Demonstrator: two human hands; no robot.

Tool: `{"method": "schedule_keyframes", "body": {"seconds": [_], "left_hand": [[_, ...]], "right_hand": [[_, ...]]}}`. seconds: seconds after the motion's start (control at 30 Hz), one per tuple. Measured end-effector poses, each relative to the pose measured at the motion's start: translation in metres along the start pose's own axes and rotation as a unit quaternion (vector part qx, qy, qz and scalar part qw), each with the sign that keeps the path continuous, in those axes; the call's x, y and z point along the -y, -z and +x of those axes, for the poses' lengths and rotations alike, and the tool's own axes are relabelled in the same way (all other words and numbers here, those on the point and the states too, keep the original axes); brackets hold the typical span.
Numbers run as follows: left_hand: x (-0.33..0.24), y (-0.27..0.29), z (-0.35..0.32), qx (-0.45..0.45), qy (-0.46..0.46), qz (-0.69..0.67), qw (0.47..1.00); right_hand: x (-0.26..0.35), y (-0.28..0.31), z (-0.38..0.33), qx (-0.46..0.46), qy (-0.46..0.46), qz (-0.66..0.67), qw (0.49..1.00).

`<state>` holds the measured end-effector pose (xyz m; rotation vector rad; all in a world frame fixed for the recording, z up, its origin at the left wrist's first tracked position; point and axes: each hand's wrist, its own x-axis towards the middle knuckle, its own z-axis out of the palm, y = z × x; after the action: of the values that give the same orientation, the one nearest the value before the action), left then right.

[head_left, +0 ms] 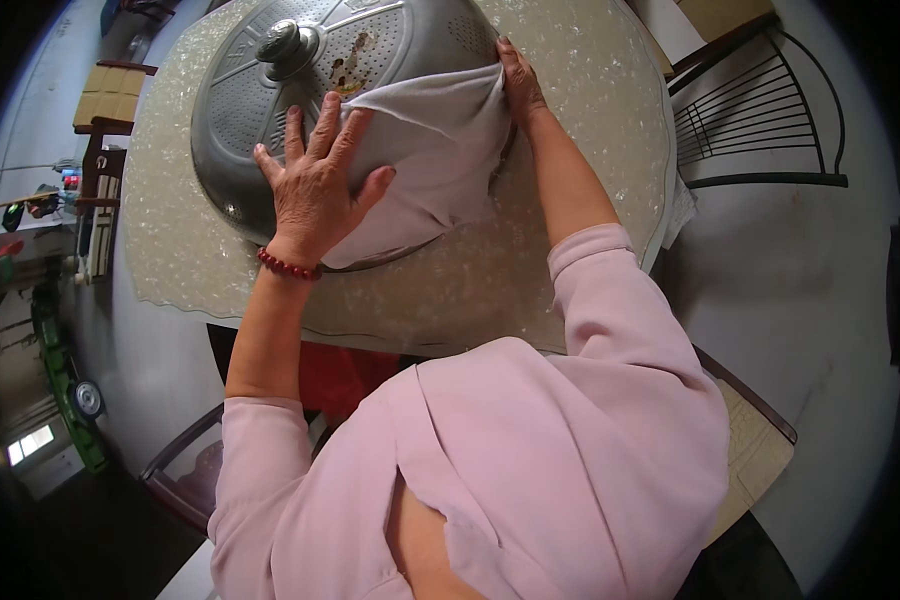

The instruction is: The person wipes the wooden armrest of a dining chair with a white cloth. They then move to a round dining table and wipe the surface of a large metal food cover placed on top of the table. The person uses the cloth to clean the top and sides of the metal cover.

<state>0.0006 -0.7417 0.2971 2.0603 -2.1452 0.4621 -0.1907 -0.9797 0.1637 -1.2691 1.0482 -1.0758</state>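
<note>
No text, label, brand, number or sign can be read. The grey domed lid carries raised relief and dotted panels that resolve into no certain characters; the brown-and-yellow patch beside its knob is irregular in outline and shows no legible lettering. The small red-and-blue items toward the left rim are too small for any print to be made out.
</note>
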Motion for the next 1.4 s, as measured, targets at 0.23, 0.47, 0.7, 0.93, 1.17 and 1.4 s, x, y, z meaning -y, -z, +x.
{"method": "schedule_keyframes", "body": {"seconds": [0.23, 0.47, 0.7, 0.93, 1.17, 1.4], "left_hand": [[-0.001, -0.001, 0.000, 0.003, 0.024, 0.007, 1.000], [0.003, -0.004, -0.001, -0.018, 0.004, -0.022, 1.000], [0.004, -0.005, -0.002, 0.003, 0.012, -0.009, 1.000], [0.000, -0.005, 0.001, -0.014, 0.019, -0.008, 1.000], [0.000, -0.007, 0.001, -0.014, 0.016, -0.018, 1.000], [0.001, -0.007, -0.001, 0.000, 0.017, 0.007, 1.000]], "right_hand": [[-0.059, -0.040, -0.099, -0.139, 0.262, -0.022, 0.955], [0.018, -0.087, -0.133, -0.235, 0.343, -0.167, 0.894], [0.073, -0.080, -0.038, -0.043, 0.362, -0.443, 0.819], [0.006, -0.027, 0.003, 0.000, 0.083, 0.061, 0.995], [0.002, -0.075, -0.126, -0.183, 0.246, -0.061, 0.950], [0.063, -0.076, -0.116, -0.067, 0.388, -0.352, 0.849]]}}
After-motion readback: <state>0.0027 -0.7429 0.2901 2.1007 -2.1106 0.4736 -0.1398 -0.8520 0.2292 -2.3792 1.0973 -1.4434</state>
